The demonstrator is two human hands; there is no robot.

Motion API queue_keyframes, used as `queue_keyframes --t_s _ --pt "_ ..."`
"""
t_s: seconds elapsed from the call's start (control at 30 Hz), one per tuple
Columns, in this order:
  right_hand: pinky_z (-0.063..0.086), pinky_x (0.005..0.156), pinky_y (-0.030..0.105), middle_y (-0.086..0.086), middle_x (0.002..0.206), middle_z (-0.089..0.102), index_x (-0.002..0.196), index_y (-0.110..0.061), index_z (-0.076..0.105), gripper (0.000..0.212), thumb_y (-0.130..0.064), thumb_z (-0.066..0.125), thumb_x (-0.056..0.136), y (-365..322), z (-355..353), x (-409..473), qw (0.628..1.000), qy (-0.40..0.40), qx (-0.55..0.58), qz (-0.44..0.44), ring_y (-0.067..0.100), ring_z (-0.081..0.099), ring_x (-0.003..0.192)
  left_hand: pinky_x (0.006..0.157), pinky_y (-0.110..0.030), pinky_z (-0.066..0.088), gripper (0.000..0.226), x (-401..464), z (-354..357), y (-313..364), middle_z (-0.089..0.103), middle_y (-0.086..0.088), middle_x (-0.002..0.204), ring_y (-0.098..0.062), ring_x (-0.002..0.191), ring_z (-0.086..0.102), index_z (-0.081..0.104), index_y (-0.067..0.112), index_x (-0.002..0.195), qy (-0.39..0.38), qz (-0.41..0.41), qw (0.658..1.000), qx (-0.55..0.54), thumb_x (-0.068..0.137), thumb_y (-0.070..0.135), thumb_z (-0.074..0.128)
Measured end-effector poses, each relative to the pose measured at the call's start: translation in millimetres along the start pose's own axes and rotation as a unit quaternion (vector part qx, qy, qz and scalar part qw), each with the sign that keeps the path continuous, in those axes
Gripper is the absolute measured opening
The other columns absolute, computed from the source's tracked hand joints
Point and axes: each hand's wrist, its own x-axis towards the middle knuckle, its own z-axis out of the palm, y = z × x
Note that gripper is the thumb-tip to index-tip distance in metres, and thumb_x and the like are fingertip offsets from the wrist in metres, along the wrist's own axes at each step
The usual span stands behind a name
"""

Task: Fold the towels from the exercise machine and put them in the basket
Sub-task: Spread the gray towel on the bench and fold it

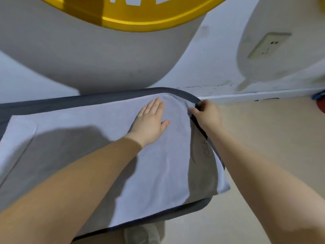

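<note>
Towel (109,155) spread on the dark bench (179,91), centre frame: flat, open left hand (151,124) anchors it while right hand (207,113) pinches the upper-right edge; draw taut, fold squarely.

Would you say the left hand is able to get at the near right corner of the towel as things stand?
Probably yes. The left hand lies flat and holds nothing, and nothing sits on the towel between it and that overhanging corner. The right hand pinches the far edge, out of the way.
</note>
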Motion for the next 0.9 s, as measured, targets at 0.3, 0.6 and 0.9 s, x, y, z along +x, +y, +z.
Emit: queue_keyframes --t_s 0.3,0.6,0.9 --pt "0.049 0.08 0.035 0.018 0.099 0.066 0.091 -0.011 0.058 0.009 -0.008 0.049 0.089 -11.7 -11.4 63.7 0.999 0.027 0.001 -0.045 0.034 0.062 0.094 0.114 -0.028 -0.013 0.097 11.0 17.8 -12.9 -0.013 0.001 0.157 -0.014 0.145 -0.012 -0.005 0.021 0.148 0.002 0.038 0.995 0.094 0.065 0.071 -0.004" --pt "0.039 0.095 0.038 0.016 0.128 0.047 0.12 -0.005 0.053 0.032 -0.006 0.046 0.089 39.7 -12.5 -25.7 0.993 0.034 -0.082 -0.074 0.035 0.045 0.117 0.117 -0.037 -0.008 0.087 6.8 11.4 -4.5 -0.016 -0.004 0.157 -0.019 0.145 -0.013 -0.006 0.02 0.148 -0.022 0.008 0.994 0.103 0.085 0.069 0.029" --pt "0.039 0.066 0.033 0.007 0.094 0.051 0.107 -0.005 0.045 0.044 -0.035 0.065 0.082 67.7 -31.1 -108.0 0.986 -0.064 -0.092 0.124 0.026 0.051 0.083 0.115 -0.03 -0.009 0.07 -58.1 19.7 48.9 -0.011 -0.001 0.157 -0.016 0.145 -0.009 -0.004 0.015 0.148 -0.03 0.165 0.982 0.091 0.096 0.051 0.024"
